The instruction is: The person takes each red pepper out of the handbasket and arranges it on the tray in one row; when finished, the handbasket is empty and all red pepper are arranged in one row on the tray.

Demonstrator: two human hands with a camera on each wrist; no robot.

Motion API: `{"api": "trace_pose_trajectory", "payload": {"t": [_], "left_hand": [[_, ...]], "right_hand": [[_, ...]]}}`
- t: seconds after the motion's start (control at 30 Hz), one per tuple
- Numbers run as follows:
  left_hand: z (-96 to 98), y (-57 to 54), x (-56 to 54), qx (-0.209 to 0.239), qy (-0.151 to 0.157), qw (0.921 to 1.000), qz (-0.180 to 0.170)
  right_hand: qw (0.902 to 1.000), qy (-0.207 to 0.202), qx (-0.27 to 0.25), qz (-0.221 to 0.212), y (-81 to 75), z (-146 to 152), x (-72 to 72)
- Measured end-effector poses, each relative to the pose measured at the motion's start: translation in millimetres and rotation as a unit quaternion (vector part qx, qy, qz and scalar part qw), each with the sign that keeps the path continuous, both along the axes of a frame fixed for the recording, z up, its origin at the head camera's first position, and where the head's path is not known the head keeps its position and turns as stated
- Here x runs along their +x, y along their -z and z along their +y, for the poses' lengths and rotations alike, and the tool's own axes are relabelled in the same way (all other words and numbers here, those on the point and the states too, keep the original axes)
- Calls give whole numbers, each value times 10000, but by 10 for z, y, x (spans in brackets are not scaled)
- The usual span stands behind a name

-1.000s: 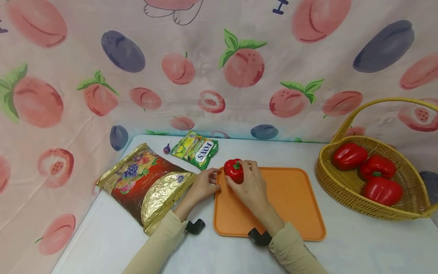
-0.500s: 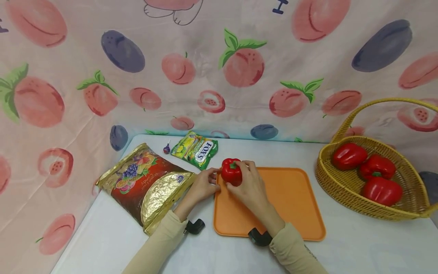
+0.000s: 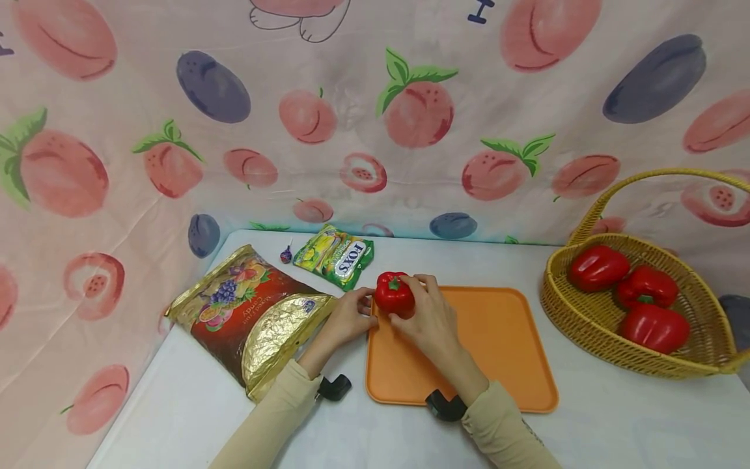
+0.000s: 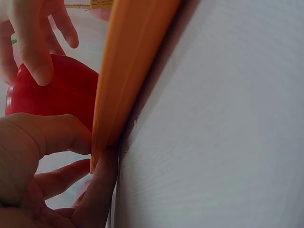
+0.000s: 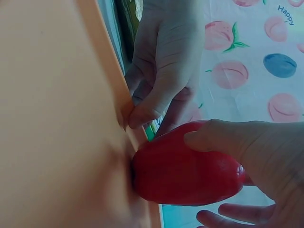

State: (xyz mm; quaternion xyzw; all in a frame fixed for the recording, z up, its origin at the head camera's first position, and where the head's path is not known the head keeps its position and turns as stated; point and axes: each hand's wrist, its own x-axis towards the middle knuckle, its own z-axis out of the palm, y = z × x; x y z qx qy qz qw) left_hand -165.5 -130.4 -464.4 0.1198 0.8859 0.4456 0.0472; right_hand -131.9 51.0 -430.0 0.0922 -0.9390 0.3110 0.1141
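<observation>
A red bell pepper [image 3: 391, 294] stands stem up at the far left corner of the orange tray [image 3: 498, 345]. My right hand [image 3: 432, 326] holds it from the right, with the thumb on its near side and fingers over its top. My left hand [image 3: 349, 318] pinches the tray's left edge beside the pepper. In the left wrist view, the left thumb [image 4: 71, 133] lies over the tray rim [image 4: 133, 52], with fingers below it. The right wrist view has the pepper [image 5: 185, 166] against the tray surface near the rim.
At right stands a yellow wicker basket [image 3: 586, 339] with three red bell peppers [image 3: 647, 286] and a tall handle. A large candy bag [image 3: 252, 312] lies left of the left hand. Behind are a green FOX'S packet [image 3: 334, 255] and a lollipop [image 3: 286, 255].
My right hand has shifted the bell pepper slightly left, toward the tray's far left corner. The left hand keeps its place on the tray's edge.
</observation>
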Motion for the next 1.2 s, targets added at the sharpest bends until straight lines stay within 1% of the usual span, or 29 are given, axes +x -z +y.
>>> {"api": "trace_pose_trajectory", "payload": {"t": [0.23,0.57,0.8,1.03,1.2], "left_hand": [[7,-11,8,-9,-33,10000,-14],[5,-11,3,45,17,10000,-6],[4,-8,7,-17,-1,10000,-26],[16,-38,24,-101,-80,9999,-75],[17,-32,29,-151,-83,9998,-87]], "right_hand": [[10000,-45,-2,80,-8,-3,8],[9998,-65,32,170,7,-5,-5],[9999,-84,-62,-122,-65,48,-16],[9986,-98,229,-473,-157,142,-51],[9969,-123,296,-717,-198,220,-80]]}}
